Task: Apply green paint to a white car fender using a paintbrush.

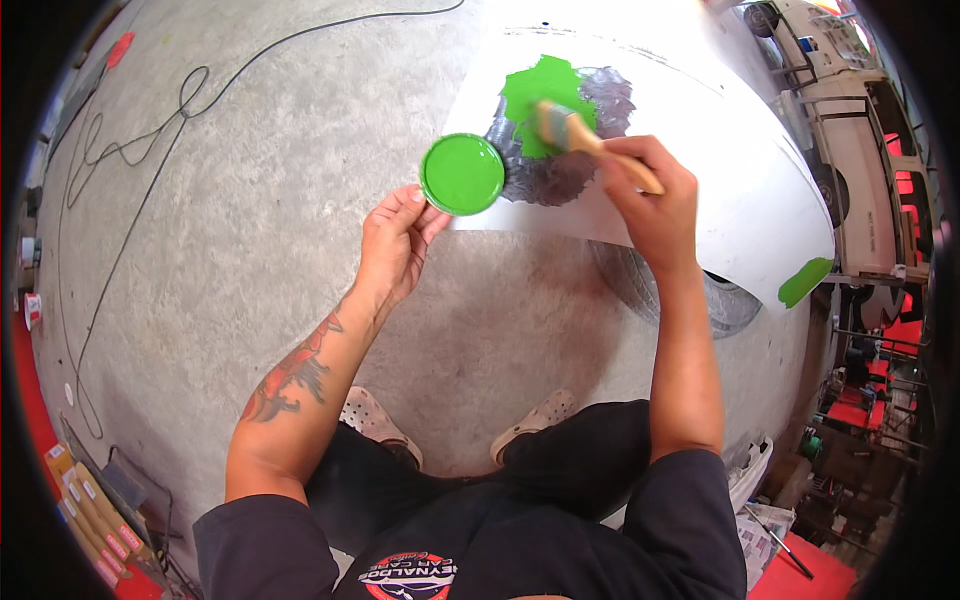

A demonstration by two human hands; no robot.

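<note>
My left hand [394, 240] grips a small round lid [462, 174] by its near edge; its face is covered in wet green paint. In my right hand [655, 195] is a paintbrush [585, 140] with a wooden handle, slightly blurred. Its bristles rest on or just over a green paint patch [542, 85] on a white car panel [720, 190]. Around the green lies a dark grey, scraped-looking area [560, 180]. A second green patch [805, 281] marks the panel's right end. The lid is held just left of the dark area, near the panel's edge.
Beneath the panel a tyre [640, 280] shows. A black cable [190, 115] loops over the concrete floor [240, 200] at left. Cardboard boxes [95, 505] stand at lower left. Another vehicle [850, 130] and cluttered shelves [850, 420] line the right side.
</note>
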